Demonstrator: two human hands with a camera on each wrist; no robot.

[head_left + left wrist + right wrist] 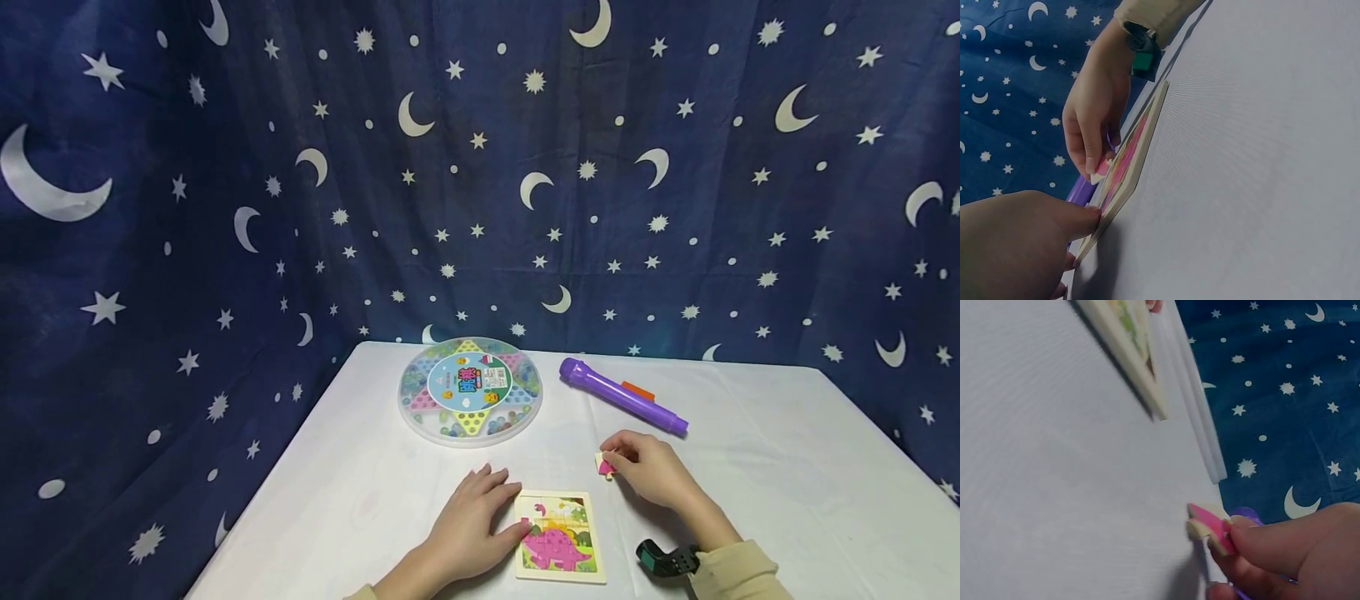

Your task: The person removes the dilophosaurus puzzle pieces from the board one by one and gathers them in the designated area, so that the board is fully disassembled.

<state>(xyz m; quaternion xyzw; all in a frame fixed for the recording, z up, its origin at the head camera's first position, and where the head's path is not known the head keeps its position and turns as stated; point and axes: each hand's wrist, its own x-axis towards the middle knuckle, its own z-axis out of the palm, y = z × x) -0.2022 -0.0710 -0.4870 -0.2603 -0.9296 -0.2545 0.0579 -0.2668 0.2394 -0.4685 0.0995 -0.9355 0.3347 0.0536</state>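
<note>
A square wooden jigsaw puzzle [559,533] with a pink dinosaur picture lies flat on the white table. My left hand [474,527] rests at its left side, fingers extended. The left thumb [1082,219] touches the board's edge, and the index fingertip is by its upper left corner. Right of the board and farther back, my right hand [654,468] pinches a small pink and cream puzzle piece [1211,526] between thumb and fingers, just above the table. The hand covers part of this piece.
A round Chinese checkers box [420,421] with colored marbles lies at the back left. A purple toy microphone [626,398] lies behind my right hand, with an orange item [638,390] against it. A black watch [666,558] is on the right wrist. A starry curtain [480,183] hangs behind the table.
</note>
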